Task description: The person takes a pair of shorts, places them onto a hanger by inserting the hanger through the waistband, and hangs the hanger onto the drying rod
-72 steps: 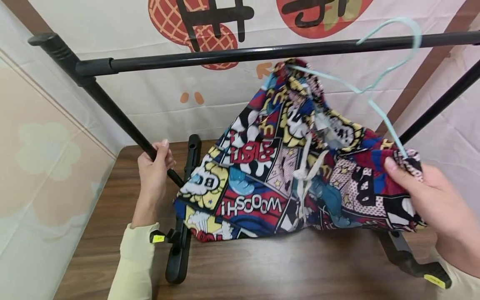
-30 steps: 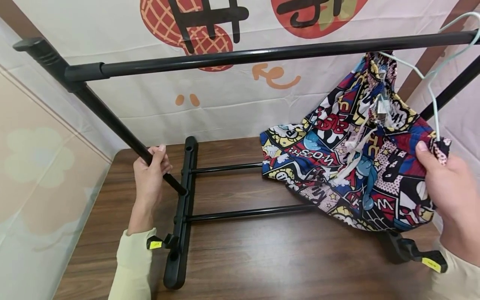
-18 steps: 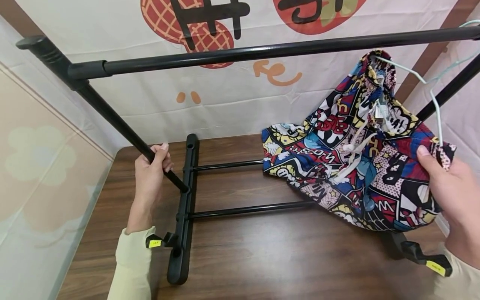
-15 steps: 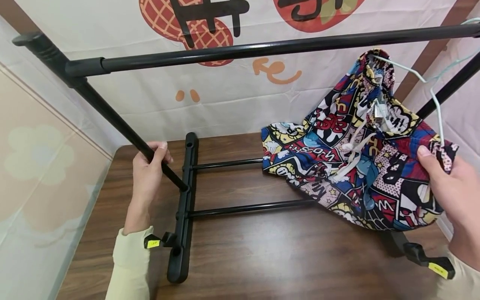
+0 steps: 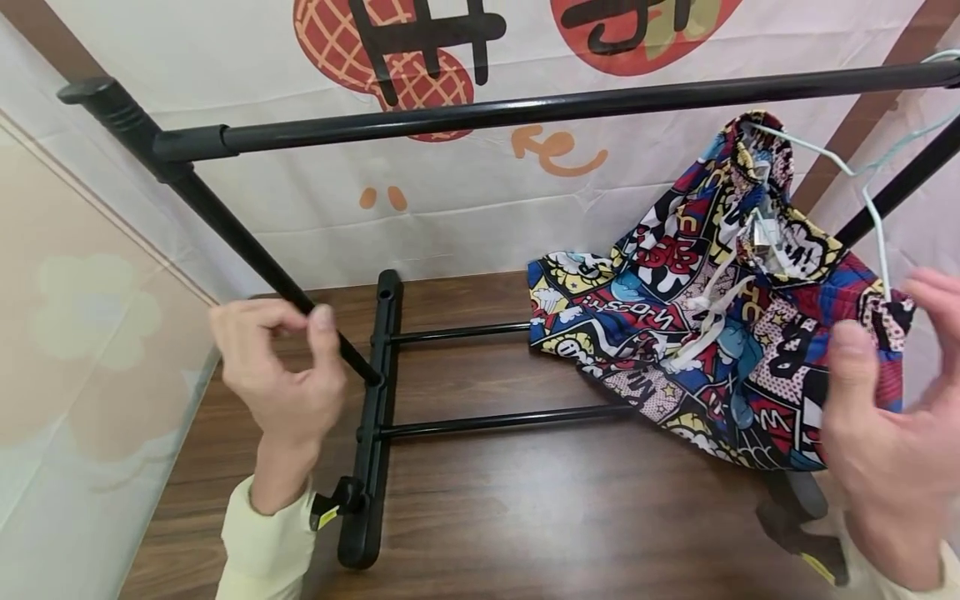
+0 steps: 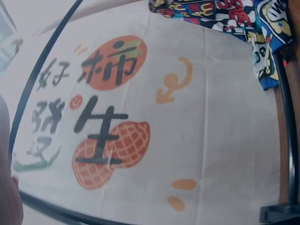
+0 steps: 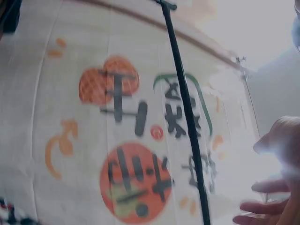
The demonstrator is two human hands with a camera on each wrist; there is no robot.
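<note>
Comic-print shorts point(image 5: 675, 317) with a white drawstring hang by their waistband from a light blue hanger point(image 5: 873, 196) at the right of the head view. The hanger's hook meets the black rail point(image 5: 525, 110) at the right, partly cut off by the frame. My right hand point(image 5: 892, 442) is in front of the shorts' right side, thumb and fingers apart, gripping nothing. Its spread fingers also show in the right wrist view point(image 7: 272, 197). My left hand point(image 5: 288, 375) is beside the rack's left post point(image 5: 240, 237), thumb and fingers loosely curved with nothing held.
The rack's left foot point(image 5: 371, 417) stands on a brown wooden table point(image 5: 487, 525), joined to two thin lower bars point(image 5: 495, 423). A printed white cloth point(image 5: 465, 200) covers the wall behind. A pale panel point(image 5: 90, 350) rises at the left.
The shorts and hanger moved right along the rail, then stopped. Since half a second ago my right hand has let go of the shorts and my left hand has released the post.
</note>
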